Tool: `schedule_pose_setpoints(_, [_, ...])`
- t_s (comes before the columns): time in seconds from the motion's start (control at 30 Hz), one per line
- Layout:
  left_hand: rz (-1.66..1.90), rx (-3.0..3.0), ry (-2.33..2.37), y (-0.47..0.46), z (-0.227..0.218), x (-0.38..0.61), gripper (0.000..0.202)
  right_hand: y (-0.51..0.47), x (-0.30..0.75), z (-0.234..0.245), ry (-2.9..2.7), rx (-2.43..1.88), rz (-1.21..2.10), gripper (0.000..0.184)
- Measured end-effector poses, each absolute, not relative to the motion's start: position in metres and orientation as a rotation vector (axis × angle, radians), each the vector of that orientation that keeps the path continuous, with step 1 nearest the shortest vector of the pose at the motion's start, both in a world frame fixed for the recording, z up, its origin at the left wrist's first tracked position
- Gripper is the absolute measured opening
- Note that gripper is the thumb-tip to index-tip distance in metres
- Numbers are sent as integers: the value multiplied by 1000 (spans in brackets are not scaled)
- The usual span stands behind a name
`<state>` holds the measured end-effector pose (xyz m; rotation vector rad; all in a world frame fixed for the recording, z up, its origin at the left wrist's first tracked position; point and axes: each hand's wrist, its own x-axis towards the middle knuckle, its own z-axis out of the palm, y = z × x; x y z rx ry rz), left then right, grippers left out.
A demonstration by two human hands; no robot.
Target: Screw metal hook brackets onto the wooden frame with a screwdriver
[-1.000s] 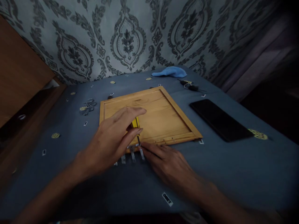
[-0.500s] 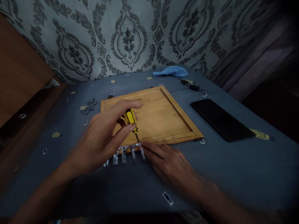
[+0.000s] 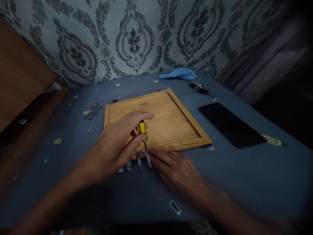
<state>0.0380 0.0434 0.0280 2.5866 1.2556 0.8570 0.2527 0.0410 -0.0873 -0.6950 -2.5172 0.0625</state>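
My left hand (image 3: 114, 143) is closed around the yellow-and-black handle of a screwdriver (image 3: 141, 128), its index finger stretched out past the handle. The shaft points down at the right end of a strip of metal hooks (image 3: 139, 160), which lies along the near edge of a framed wooden panel (image 3: 168, 120). Part of the strip is hidden behind my left hand. Fingers outstretched, my right hand (image 3: 177, 166) rests low on the panel's near edge, fingertips beside the last hook; its thumb is not visible. Small dark holes dot the frame to the right of those fingertips.
A black phone (image 3: 232, 124) lies right of the panel. Behind it are a dark tool-like item (image 3: 199, 88) and a blue cloth (image 3: 179, 74). Loose metal pieces (image 3: 92, 111) lie on the left of the blue tablecloth (image 3: 73, 166). A patterned wall (image 3: 134, 42) stands behind.
My left hand has shifted a little to the right, and the screwdriver handle now stands more upright over the strip's right end. My right hand has stayed in place.
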Motion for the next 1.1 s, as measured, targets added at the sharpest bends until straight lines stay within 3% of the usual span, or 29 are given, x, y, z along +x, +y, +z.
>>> schedule_pose_setpoints(0.27, [932,2708,1277,44,25,39,25,41,253,-91,-2508,-671,51,43])
schedule_pose_setpoints(0.43, [913,2617,1261,42,29,36,32,41,253,-90,-2510,-678,38,41])
schedule_pose_setpoints(1.1, [931,2741,1293,44,23,40,31,42,253,-90,-2509,-691,17,43])
